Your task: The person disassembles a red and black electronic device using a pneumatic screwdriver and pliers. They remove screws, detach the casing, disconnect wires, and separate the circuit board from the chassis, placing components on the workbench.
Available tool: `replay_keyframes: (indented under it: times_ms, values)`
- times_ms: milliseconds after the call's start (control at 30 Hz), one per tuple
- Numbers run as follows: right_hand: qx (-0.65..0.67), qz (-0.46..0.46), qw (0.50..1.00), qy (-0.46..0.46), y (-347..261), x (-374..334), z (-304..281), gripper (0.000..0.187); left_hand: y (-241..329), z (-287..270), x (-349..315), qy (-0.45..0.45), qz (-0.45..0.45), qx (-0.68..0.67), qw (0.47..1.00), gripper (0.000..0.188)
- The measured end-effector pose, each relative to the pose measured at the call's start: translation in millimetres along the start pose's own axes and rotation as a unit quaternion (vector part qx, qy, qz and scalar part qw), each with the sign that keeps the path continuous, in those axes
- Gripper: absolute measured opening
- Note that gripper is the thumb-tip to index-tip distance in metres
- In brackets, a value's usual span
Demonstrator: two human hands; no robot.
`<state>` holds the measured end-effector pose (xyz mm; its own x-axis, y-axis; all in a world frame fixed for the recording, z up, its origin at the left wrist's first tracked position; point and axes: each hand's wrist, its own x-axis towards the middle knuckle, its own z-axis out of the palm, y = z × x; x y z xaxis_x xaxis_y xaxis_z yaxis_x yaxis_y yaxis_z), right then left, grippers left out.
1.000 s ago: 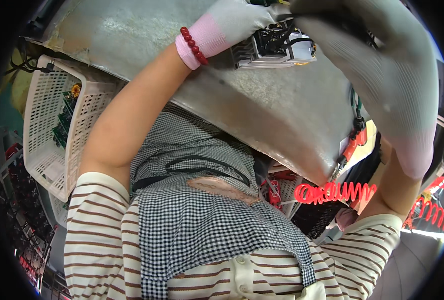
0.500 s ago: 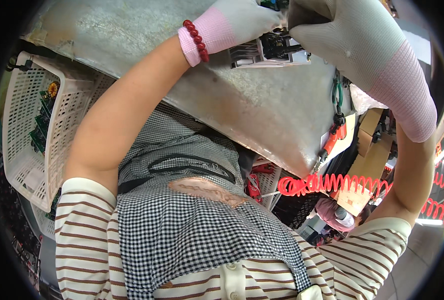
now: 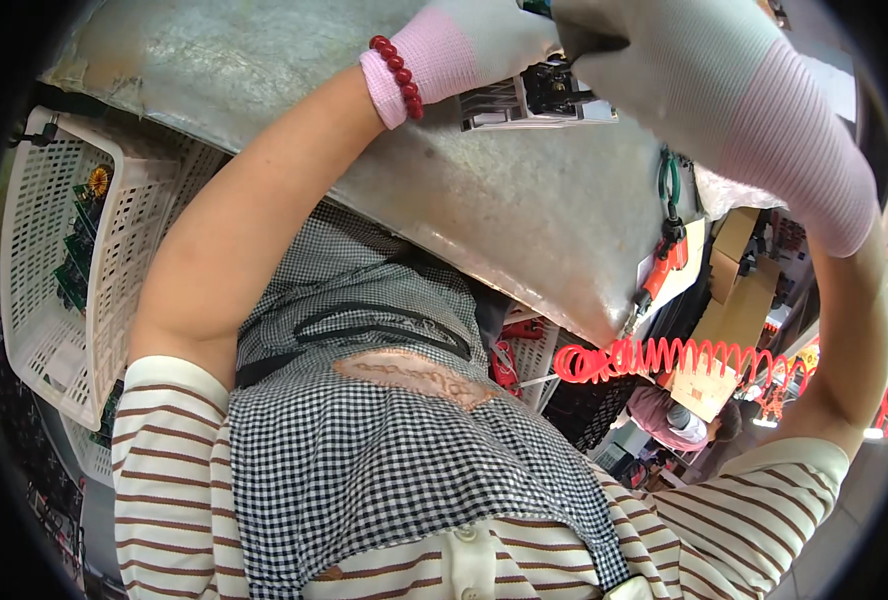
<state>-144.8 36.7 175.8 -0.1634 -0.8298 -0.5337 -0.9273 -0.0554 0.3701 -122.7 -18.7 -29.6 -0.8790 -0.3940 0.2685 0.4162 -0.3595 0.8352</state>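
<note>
At the top edge my left hand, in a grey-palmed glove with a pink cuff, reaches to a grey finned housing on the metal tabletop. Black parts and wires sit in the housing's middle. From the other side my right hand, gloved the same way, bends over the housing's right end. The two gloves nearly meet above it. A bit of green board shows between them. My fingertips are cut off by the frame or hidden behind the gloves, so their grip does not show.
A white plastic basket with green circuit boards hangs at the left. At the table's right edge hangs a red air tool near a coiled red hose. Cardboard boxes stand beyond; another person is farther off.
My right hand and forearm have shifted slightly up and to the right. The left hand stays nearly in place, and the housing has hardly moved.
</note>
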Motion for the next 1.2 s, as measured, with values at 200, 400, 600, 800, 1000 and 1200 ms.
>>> replay_keyframes:
  times_ms: [200, 400, 600, 800, 1000, 1200]
  values:
    - [0.037, -0.075, 0.996, -0.007, 24, -1, 11, 0.012, -2, 1, 2, 0.007, -0.018, -0.01, 1.0, 0.028]
    - [-0.028, -0.089, 0.996, 0.008, 0, -4, 3, 0.011, -1, -4, 1, 0.01, 0.097, 0.146, 0.984, 0.03]
    - [-0.022, -0.09, 0.995, 0.035, 2, -8, 14, 0.011, -21, -17, 10, 0.007, 0.213, 0.315, 0.925, 0.029]
    - [0.02, -0.092, 0.993, 0.077, 18, 9, 28, 0.014, -31, -30, 20, -0.003, 0.097, 0.229, 0.969, 0.034]
    - [0.027, -0.036, 0.987, 0.153, 12, -16, 28, 0.017, 19, -16, -30, -0.052, -0.01, -0.067, 0.996, 0.071]
    - [0.085, 0.071, 0.993, -0.028, -5, -21, -15, 0.018, -3, 32, -42, 0.143, 0.149, 0.201, 0.958, 0.102]
